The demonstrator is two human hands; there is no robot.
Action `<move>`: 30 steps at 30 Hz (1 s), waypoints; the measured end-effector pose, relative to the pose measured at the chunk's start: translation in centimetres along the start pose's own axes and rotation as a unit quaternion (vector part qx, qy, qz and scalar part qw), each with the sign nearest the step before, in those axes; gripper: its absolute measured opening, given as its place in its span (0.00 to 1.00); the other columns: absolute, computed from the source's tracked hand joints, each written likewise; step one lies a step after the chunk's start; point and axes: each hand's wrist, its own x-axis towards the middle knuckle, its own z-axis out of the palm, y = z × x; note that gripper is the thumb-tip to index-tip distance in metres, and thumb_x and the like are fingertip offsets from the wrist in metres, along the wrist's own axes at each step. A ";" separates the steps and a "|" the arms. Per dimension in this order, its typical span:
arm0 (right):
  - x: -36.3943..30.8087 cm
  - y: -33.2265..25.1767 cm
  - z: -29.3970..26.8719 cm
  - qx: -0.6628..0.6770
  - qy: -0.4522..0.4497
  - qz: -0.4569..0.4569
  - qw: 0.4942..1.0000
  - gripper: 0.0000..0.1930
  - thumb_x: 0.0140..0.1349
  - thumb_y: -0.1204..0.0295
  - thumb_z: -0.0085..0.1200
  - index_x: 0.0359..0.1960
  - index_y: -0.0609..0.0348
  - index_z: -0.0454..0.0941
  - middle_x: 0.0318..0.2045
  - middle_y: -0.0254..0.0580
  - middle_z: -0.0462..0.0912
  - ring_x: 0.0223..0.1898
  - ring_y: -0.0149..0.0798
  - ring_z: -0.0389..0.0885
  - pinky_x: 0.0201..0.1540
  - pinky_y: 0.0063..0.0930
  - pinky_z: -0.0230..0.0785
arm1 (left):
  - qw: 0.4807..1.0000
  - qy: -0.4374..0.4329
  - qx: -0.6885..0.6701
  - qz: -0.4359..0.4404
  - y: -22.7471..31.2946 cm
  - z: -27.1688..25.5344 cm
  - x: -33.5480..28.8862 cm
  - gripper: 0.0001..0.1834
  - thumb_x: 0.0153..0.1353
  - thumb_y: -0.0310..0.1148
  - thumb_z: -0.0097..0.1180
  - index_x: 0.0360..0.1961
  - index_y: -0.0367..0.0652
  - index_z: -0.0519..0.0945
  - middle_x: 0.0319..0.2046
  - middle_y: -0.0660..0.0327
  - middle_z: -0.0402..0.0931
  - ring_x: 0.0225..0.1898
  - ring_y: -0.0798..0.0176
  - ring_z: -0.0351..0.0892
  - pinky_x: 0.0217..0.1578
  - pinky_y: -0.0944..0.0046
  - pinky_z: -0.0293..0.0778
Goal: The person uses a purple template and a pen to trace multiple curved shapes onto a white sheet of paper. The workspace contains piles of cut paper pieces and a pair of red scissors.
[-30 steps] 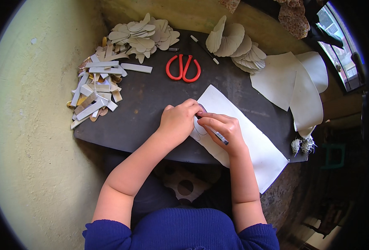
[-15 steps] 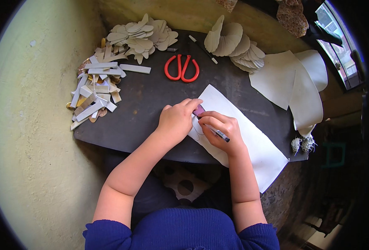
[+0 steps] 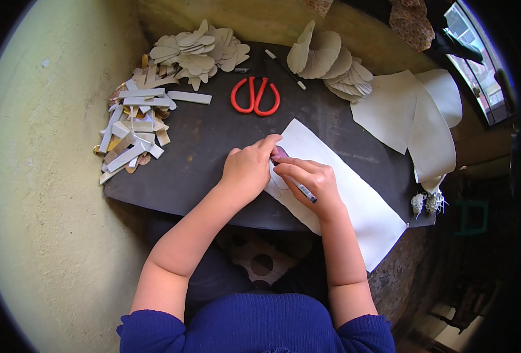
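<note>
A white sheet (image 3: 346,185) of flexible material lies slantwise on the dark tabletop. At its left edge my left hand (image 3: 246,167) presses a small purple flat piece (image 3: 281,152) down with its fingertips. My right hand (image 3: 313,182) pinches a pen (image 3: 307,193) with a clear barrel, its tip hidden by the fingers beside the purple piece. Thin curved drawn lines show on the sheet just below the two hands. Beyond them, red-handled scissors (image 3: 251,94) lie on the table, apart from both hands.
Offcut strips (image 3: 128,156) are heaped at left. Rounded cut pieces (image 3: 199,50) pile at the back left, with stacked oval pieces (image 3: 325,56) at the back right. A marker (image 3: 285,69) lies between them. Larger pale sheets (image 3: 390,112) and thread bundles (image 3: 434,203) occupy the right edge.
My right hand has shifted slightly up and left along the purple piece with the pen, now covering more of it. My left hand's fingers have moved slightly left.
</note>
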 end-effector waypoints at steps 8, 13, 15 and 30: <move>0.3 -0.6 -0.2 0.036 0.005 0.033 0.999 0.11 0.48 0.79 0.64 0.32 0.51 0.79 0.33 0.32 0.84 0.29 0.39 0.84 0.29 0.29 0.76 | 1.000 0.011 0.009 0.004 -0.1 0.1 -0.1 0.21 0.62 0.23 0.45 0.57 0.47 0.72 0.38 0.60 0.83 0.39 0.49 0.82 0.42 0.51 0.74; 0.2 -0.5 0.0 0.060 0.034 0.044 0.997 0.10 0.51 0.79 0.63 0.35 0.53 0.78 0.33 0.34 0.84 0.28 0.40 0.84 0.28 0.28 0.75 | 1.000 0.016 0.018 0.012 0.0 0.2 -0.2 0.20 0.60 0.22 0.46 0.54 0.47 0.73 0.40 0.61 0.82 0.41 0.51 0.82 0.41 0.52 0.73; -0.1 -0.1 0.3 0.133 0.053 0.089 0.986 0.11 0.53 0.80 0.62 0.37 0.55 0.77 0.35 0.37 0.84 0.29 0.38 0.84 0.29 0.27 0.75 | 0.999 0.018 0.027 0.015 0.2 0.2 -0.4 0.18 0.60 0.22 0.47 0.52 0.48 0.74 0.41 0.62 0.82 0.41 0.51 0.81 0.40 0.52 0.73; -0.3 -0.4 -2.6 0.279 0.105 0.273 0.915 0.21 0.68 0.81 0.49 0.62 0.63 0.64 0.39 0.40 0.76 0.33 0.30 0.78 0.35 0.22 0.71 | 0.969 0.077 0.208 0.109 1.1 2.7 -2.5 0.12 0.48 0.26 0.58 0.37 0.42 0.76 0.39 0.62 0.74 0.27 0.60 0.81 0.29 0.60 0.68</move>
